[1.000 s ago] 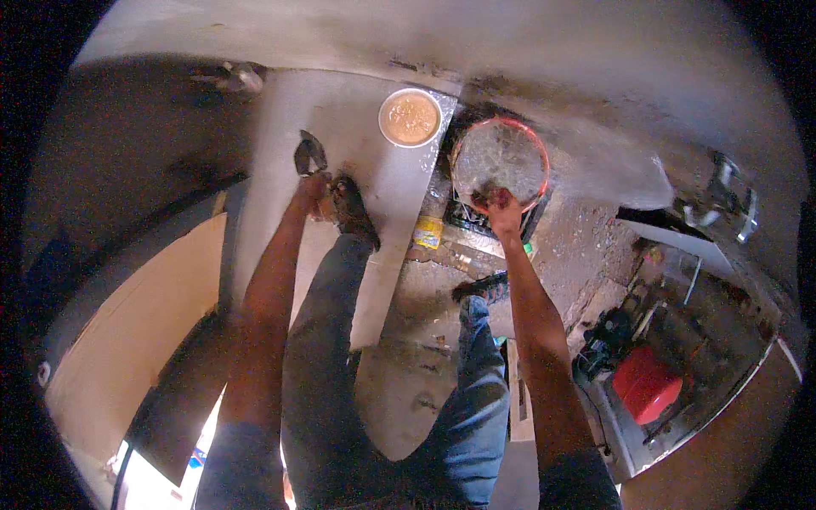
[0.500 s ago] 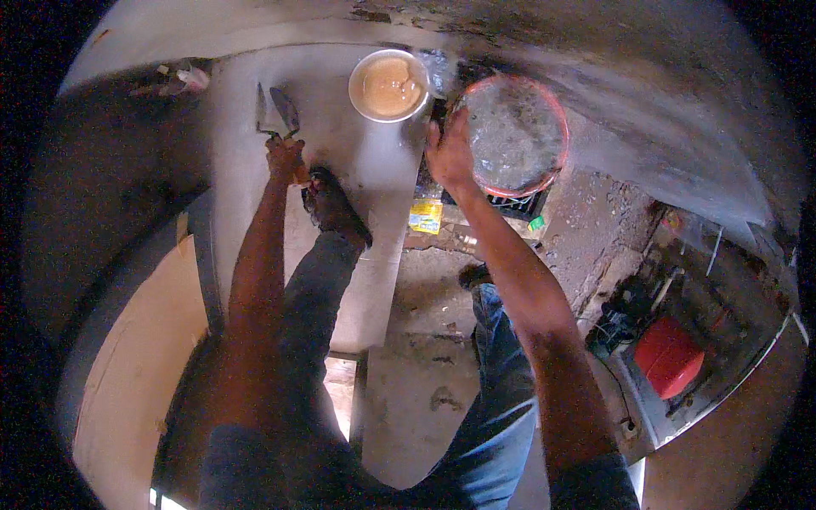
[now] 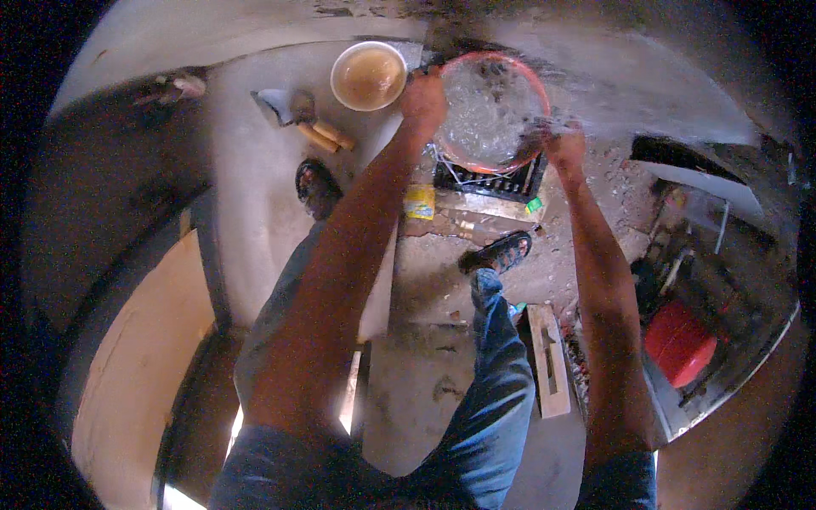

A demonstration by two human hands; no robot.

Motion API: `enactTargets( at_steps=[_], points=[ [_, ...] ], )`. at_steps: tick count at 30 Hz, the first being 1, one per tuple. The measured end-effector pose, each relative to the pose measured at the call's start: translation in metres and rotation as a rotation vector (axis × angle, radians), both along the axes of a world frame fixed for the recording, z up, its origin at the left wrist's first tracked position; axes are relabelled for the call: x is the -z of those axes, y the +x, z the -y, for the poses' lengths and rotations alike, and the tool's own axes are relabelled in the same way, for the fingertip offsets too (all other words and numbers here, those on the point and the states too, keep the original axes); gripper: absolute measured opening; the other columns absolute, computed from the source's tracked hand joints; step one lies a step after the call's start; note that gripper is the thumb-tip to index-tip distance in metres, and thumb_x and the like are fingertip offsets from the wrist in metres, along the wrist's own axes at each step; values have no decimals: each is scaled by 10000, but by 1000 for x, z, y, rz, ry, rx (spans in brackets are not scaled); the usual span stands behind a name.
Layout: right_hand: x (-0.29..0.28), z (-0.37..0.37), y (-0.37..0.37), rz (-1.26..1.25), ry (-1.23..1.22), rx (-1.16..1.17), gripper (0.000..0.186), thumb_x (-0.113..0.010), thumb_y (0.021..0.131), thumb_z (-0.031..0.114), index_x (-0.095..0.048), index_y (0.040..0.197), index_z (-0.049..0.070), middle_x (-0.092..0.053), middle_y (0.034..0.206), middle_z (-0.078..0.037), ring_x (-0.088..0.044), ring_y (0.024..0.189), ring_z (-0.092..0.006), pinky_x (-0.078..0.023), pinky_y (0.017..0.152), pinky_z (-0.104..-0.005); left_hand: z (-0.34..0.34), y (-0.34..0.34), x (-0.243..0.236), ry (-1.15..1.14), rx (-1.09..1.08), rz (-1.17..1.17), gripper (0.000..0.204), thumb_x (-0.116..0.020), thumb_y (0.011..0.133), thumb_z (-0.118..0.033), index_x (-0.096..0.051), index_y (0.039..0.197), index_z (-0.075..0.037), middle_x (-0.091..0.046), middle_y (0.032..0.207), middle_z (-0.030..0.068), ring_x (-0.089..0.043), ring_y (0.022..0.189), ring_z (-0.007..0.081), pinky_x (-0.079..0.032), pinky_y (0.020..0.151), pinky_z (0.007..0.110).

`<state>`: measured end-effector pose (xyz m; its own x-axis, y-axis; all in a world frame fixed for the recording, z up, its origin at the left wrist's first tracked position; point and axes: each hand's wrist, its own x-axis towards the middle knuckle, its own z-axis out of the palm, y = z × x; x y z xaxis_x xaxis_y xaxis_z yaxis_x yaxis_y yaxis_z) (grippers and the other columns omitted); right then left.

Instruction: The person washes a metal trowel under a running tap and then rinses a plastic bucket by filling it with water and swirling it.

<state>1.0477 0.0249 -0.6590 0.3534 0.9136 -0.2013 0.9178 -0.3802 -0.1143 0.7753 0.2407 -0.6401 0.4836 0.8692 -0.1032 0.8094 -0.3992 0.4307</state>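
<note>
A round tub (image 3: 546,92) with an orange-red rim holds wet grey mortar (image 3: 489,106). Beneath it is a black plastic crate (image 3: 501,185). My left hand (image 3: 423,104) is closed on the tub's left rim, and my right hand (image 3: 565,149), slightly blurred, grips the rim at the lower right; fingertips are partly hidden on both. Left of the tub stands a white bucket (image 3: 337,95) of tan, cloudy water. Two trowels (image 3: 299,109) with wooden handles lie side by side on the pale surface, away from both hands.
A yellow packet (image 3: 419,202) lies before the crate. My sandalled feet (image 3: 501,252) stand on either side of it. A wooden float (image 3: 551,365) lies beside my right leg. Farther right are a red container (image 3: 680,342) and clutter. Walls close in at the back and left.
My left hand has let go of the trowels, now lying down, and moved right to the tub's rim. My right hand has shifted from the tub's left side to its right.
</note>
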Motion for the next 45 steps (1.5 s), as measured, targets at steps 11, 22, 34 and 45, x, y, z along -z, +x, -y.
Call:
enactTargets(
  at_steps=[11, 22, 34, 45],
  points=[
    [22, -19, -56, -257, 258, -84, 247, -623, 780, 243, -573, 880, 23, -623, 785, -165, -620, 674, -295, -476, 585, -381, -12, -14, 79, 264, -179, -286, 139, -555, 778, -125, -651, 835, -42, -622, 729, 119, -620, 660, 265, -502, 563, 416],
    [13, -32, -88, -749, 278, 292, 190, -595, 813, 72, -553, 991, 21, -603, 851, -56, -553, 714, -139, -459, 607, -289, -11, -69, 9, 135, -79, -282, 156, -551, 787, -95, -642, 879, -8, -630, 884, 179, -643, 746, 269, -537, 655, 361],
    [-139, 0, -87, -1348, 429, 843, 238, -623, 837, 168, -524, 1050, 132, -590, 857, 19, -533, 636, -86, -418, 498, -221, -24, -27, -59, -19, 135, 33, 199, -534, 715, -110, -582, 855, 24, -598, 869, 221, -606, 756, 397, -517, 619, 446],
    [-271, 10, -105, -1209, 626, 779, 312, -640, 821, 77, -574, 1124, 46, -625, 974, -30, -576, 855, -119, -470, 724, -272, 4, 29, -52, -251, 220, 194, 207, -556, 736, -155, -607, 859, 3, -619, 867, 206, -617, 792, 360, -507, 678, 442]
  ],
)
